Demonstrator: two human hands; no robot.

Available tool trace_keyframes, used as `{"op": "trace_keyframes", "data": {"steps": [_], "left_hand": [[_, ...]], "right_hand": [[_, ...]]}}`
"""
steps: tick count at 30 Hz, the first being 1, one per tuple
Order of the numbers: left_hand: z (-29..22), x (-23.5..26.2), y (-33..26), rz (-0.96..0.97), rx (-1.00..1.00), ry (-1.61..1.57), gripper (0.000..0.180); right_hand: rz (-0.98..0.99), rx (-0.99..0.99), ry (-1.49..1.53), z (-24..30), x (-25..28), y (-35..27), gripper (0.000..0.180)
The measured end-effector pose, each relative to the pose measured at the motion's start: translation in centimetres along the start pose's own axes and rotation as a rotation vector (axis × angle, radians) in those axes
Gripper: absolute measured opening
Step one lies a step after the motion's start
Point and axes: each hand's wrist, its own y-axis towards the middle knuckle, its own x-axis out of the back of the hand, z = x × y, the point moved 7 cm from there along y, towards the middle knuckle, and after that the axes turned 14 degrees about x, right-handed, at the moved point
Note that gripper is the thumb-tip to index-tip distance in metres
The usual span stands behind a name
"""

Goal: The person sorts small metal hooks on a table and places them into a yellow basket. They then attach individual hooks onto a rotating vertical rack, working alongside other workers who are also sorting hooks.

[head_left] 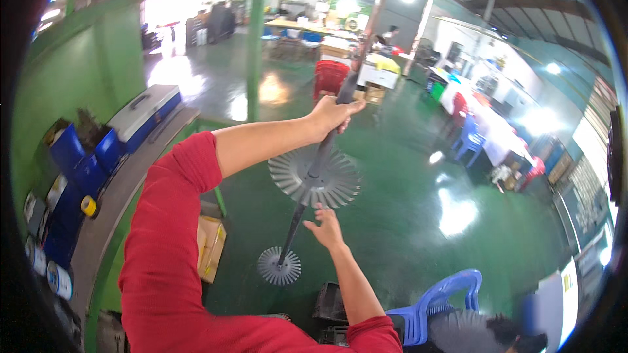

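Observation:
A long dark pole point(325, 147) stands slanted in front of me. My left hand point(332, 116) is wrapped round its upper part. Below that hand, a wide grey disc point(288, 173) with slots all around its rim sits on the pole. Lower down, near the floor, a smaller slotted disc point(269, 266) surrounds the pole's lower end. My right hand point(328, 230) has its fingers apart just below the near edge of the wide disc. Whether its fingertips touch the rim I cannot tell.
A bench point(108, 219) along the left carries a long grey-and-blue toolbox point(140, 114), blue bins point(82, 163), a yellow roll point(89, 206) and cans point(59, 281). A cardboard box point(210, 248) is beside it. At lower right are a blue chair point(451, 284) and a person in grey point(464, 330).

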Motion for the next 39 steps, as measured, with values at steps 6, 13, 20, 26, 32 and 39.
{"op": "trace_keyframes", "data": {"steps": [6,13,20,26,32,39], "left_hand": [[4.5,17.7,2.3,-0.302,-0.014,-0.237,0.039],[6.0,27.2,4.3,-0.334,-0.027,-0.247,0.042],[8.9,30.2,6.6,-0.339,-0.047,-0.27,0.036],[10.4,32.2,8.0,-0.307,-0.103,-0.198,0.031],[10.7,33.3,9.1,-0.409,-0.224,-0.034,0.025],[13.1,41.0,12.9,-0.751,-0.239,0.353,0.039]], "right_hand": [[0.216,-0.371,-0.04,-4.7,-0.8,-6.2,0.031],[0.229,-0.463,0.041,-4.6,-0.4,-6.1,0.028],[0.169,-0.501,0.114,-4.1,0.3,-6.5,0.024],[0.149,-0.619,0.162,-4.9,1.7,-9.0,0.022],[0.057,-0.732,0.183,-5.9,4.7,-13.8,0.021],[-0.119,-0.809,0.004,-2.8,12.2,-21.6,0.018]]}}
